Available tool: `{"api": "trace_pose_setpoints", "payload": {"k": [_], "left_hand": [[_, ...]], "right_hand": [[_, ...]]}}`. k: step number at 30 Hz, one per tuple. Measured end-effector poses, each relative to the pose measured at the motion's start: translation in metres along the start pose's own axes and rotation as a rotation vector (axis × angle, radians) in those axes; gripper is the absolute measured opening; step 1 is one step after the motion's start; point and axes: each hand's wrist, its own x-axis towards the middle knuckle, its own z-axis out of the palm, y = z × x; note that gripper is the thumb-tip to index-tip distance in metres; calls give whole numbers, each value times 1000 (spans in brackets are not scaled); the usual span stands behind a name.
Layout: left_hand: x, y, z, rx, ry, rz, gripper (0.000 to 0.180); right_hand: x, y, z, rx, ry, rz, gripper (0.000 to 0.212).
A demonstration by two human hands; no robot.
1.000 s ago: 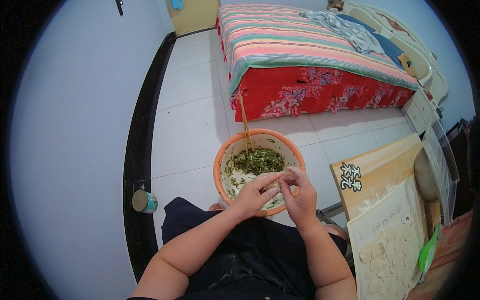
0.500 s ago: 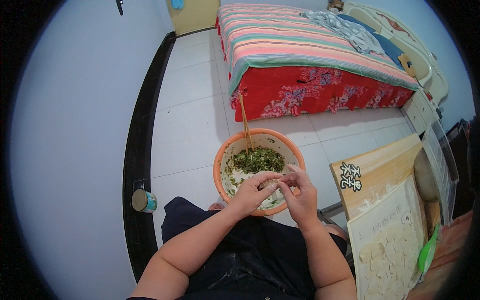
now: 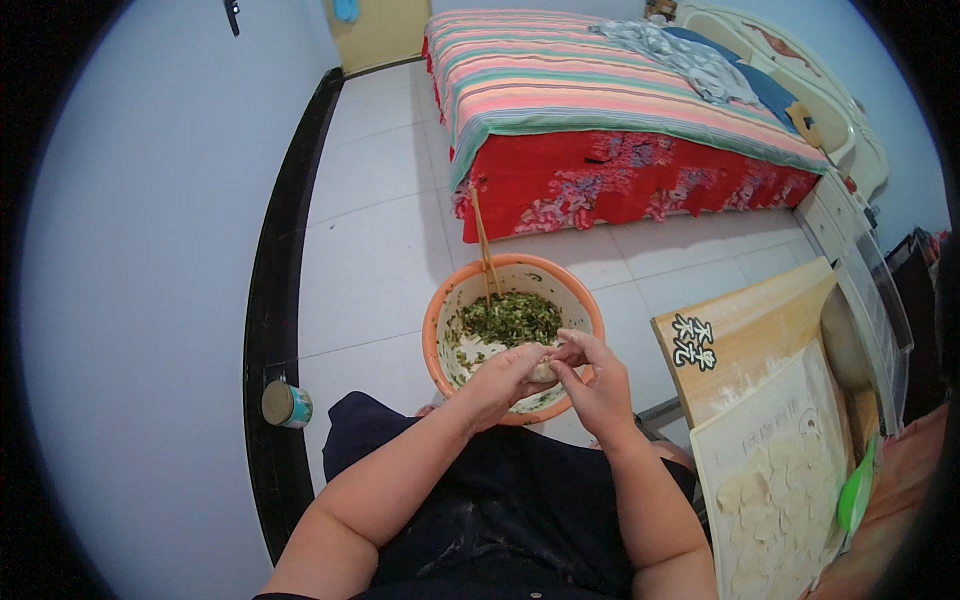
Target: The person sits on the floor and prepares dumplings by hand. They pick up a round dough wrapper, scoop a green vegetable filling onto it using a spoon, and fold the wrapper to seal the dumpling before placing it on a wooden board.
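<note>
From where I stand, the dark clothing (image 3: 455,505) over the person's lap fills the bottom of the frame, with pale smudges on it. Just above, at the centre, the left hand (image 3: 497,388) curls around a small pale dough piece (image 3: 543,372), while the right hand (image 3: 600,390) seems to pinch its edge between thumb and fingers. Some left fingertips are hidden, so I can't tell how hard they press. I'd judge the step to be closing dough around a filling; the next move calls for firm, small pinches along any open edge, without squeezing the middle.

The dough is held over an orange-rimmed bowl (image 3: 432,340) on or above the tiled floor (image 3: 375,285); its support is hidden. Chopped green filling (image 3: 512,318) lies inside, and chopsticks (image 3: 483,245) stand in it, leaning against the far rim.

At lower right, flat dough rounds (image 3: 775,500) overlap on a white sheet upon a wooden board (image 3: 750,310), a green scoop (image 3: 857,495) beside them. At left, a can (image 3: 288,405) stands near the wall (image 3: 150,250). Farther off, a bed (image 3: 620,90) with a striped cover fills the upper right, and a yellowish door (image 3: 385,35) shows at the top.
</note>
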Motion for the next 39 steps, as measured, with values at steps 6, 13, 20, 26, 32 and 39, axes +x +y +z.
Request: {"api": "trace_pose_setpoints", "payload": {"k": [6, 13, 20, 26, 32, 39], "left_hand": [[-4, 4, -1, -209, -92, -80, 54], [-7, 6, 14, -162, -193, -131, 63], [0, 5, 21, -80, -143, -87, 57], [4, 3, 33, -13, -33, -54, 54], [20, -12, 47, -41, -58, -4, 45], [25, -16, 92, -10, -120, -38, 31]], "right_hand": [[-6, -14, -5, -318, -139, -174, 56], [-19, -19, -7, -536, -194, -192, 46], [-37, -64, -87, -421, -80, 318, 33], [-77, 1, -254, -619, 384, 518, 36], [-89, 70, -356, -790, 549, 589, 37], [-95, 99, -389, -783, 571, 595, 37]]}}
